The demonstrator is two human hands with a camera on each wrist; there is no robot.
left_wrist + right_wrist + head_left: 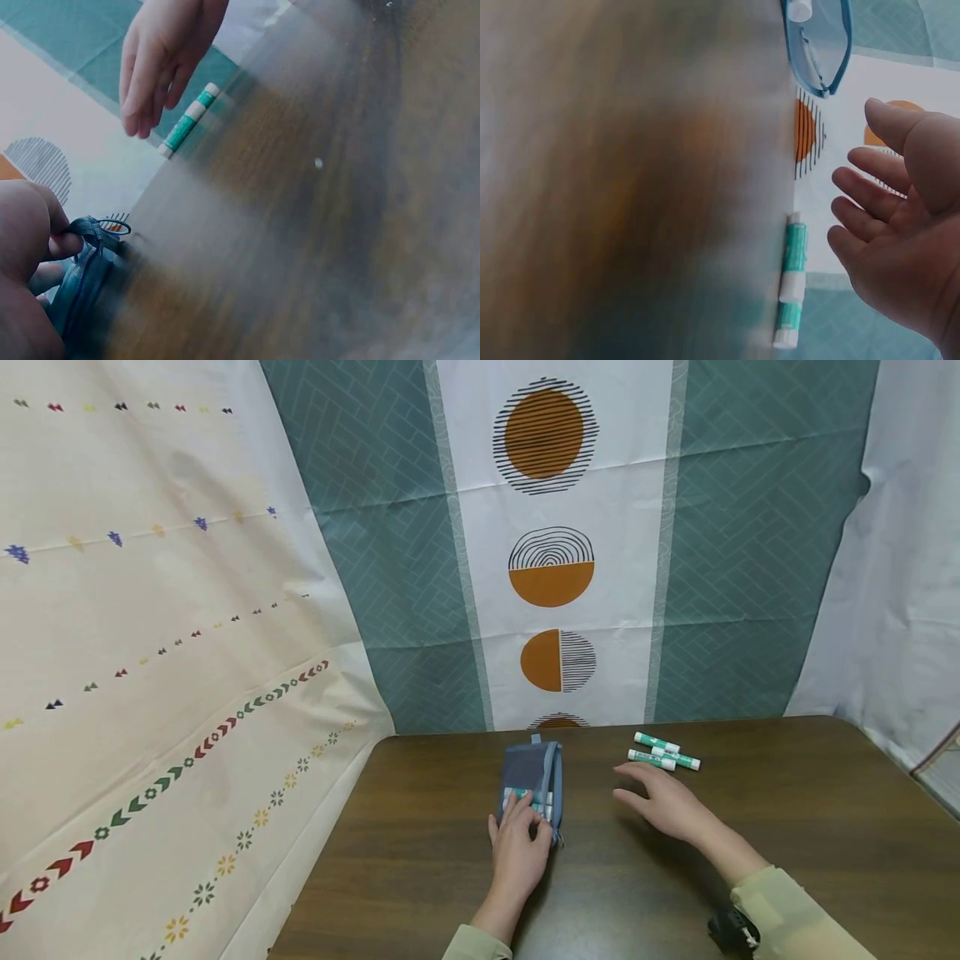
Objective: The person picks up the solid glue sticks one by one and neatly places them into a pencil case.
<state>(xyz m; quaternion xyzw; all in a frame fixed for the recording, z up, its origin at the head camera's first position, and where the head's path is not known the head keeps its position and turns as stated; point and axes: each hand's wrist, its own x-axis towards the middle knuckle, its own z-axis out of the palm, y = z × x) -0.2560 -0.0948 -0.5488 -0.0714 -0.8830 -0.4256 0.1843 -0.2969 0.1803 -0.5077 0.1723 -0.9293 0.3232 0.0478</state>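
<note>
A blue zip pouch (523,768) lies on the table, its zipped side gaping, with green-and-white glue sticks (528,795) showing at its near part. My left hand (517,852) is at the pouch's near end. In the left wrist view that hand (26,262) pinches the pouch's edge (81,289) by the zip cord. Three more glue sticks (663,752) lie in a loose group at the table's far right. Just short of them, my right hand (663,802) hovers with fingers extended and holds nothing. The right wrist view shows its bare palm (900,240) near the glue sticks (793,259).
The brown wooden table (420,860) ends at a patterned cloth (555,568) hanging behind it. On the left hangs a cream cloth (187,693) with coloured motifs. A black device (731,931) is strapped at the right wrist.
</note>
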